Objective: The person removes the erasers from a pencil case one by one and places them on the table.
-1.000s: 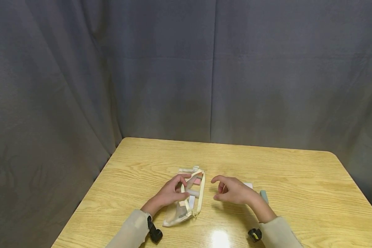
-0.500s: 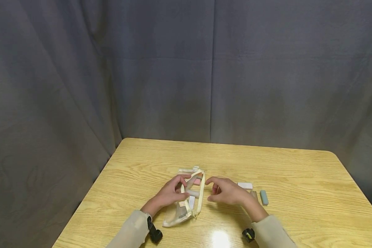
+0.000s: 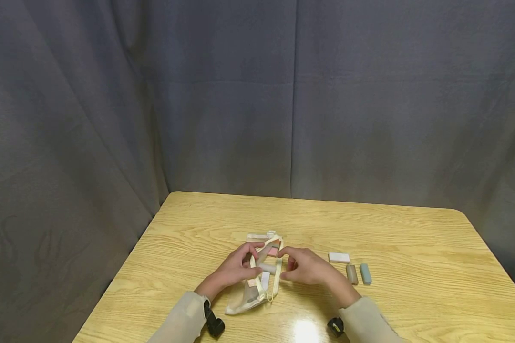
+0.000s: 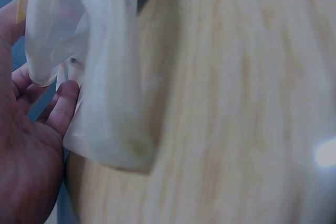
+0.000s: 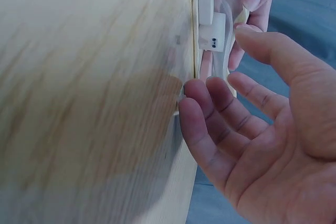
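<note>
A see-through mesh pouch [image 3: 238,299] with a cream zipper edge lies unzipped on the table. My left hand [image 3: 235,267] holds the near-left side of its mouth between thumb and fingers. Inside are a pink block [image 3: 272,251], a whitish roll [image 3: 268,268] and a white block [image 3: 264,280], all eraser-like. My right hand [image 3: 305,267] is at the pouch's right edge, fingers loosely bent, thumb and fingertips apart with nothing between them. The right wrist view shows a white piece [image 5: 214,32] with two dark dots inside the mouth. Part of the contents is hidden by the mesh.
To the right of my right hand lie a white block [image 3: 339,257], a brown-grey block [image 3: 352,275] and a blue-green block [image 3: 365,274] on the wooden table [image 3: 429,267]. Grey curtains [image 3: 223,105] hang behind and to the left.
My right hand has moved left to the pouch's edge, uncovering the brown-grey block and the white block. My left hand and the pouch have stayed in place.
</note>
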`<action>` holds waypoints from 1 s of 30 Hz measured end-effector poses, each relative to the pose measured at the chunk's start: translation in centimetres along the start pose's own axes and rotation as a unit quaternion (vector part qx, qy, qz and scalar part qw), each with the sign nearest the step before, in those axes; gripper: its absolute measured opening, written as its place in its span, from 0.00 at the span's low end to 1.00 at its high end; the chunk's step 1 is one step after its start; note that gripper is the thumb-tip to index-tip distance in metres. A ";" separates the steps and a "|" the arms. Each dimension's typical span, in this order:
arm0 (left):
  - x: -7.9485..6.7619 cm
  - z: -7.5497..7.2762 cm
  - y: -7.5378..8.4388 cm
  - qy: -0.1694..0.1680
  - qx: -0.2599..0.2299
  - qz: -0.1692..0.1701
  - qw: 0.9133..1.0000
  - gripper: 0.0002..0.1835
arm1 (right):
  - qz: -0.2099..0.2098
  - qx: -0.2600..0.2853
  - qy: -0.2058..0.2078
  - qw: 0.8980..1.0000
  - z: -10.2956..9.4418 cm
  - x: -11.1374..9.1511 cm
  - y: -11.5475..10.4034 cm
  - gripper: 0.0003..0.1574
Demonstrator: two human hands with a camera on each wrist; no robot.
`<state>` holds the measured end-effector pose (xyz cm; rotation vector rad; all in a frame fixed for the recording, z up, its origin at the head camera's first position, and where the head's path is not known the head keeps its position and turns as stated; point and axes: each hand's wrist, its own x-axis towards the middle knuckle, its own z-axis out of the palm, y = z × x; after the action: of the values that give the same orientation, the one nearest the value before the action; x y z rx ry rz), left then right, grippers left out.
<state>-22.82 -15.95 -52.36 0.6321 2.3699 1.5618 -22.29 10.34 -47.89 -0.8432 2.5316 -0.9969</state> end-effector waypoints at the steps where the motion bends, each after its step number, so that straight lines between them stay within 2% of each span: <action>1: 0.0 0.0 0.0 0.000 -0.001 0.000 1.000 0.14 | 0.004 0.000 -0.001 1.000 0.1 0.1 0.0 0.30; 14: -0.1 0.1 -0.1 0.004 0.021 0.001 1.000 0.14 | 0.023 0.011 -0.013 1.000 0.9 0.8 -0.7 0.31; 18: -0.1 0.1 0.2 0.005 0.015 0.004 1.000 0.14 | 0.034 0.015 -0.015 0.999 1.1 1.0 -0.7 0.31; 30: 0.0 0.0 0.1 0.006 0.016 0.003 1.000 0.13 | 0.032 0.000 -0.007 0.999 1.5 1.5 -0.9 0.22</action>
<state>-22.78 -15.96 -52.28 0.6391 2.4083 1.5365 -22.45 8.12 -48.39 -0.7610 2.5310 -0.9670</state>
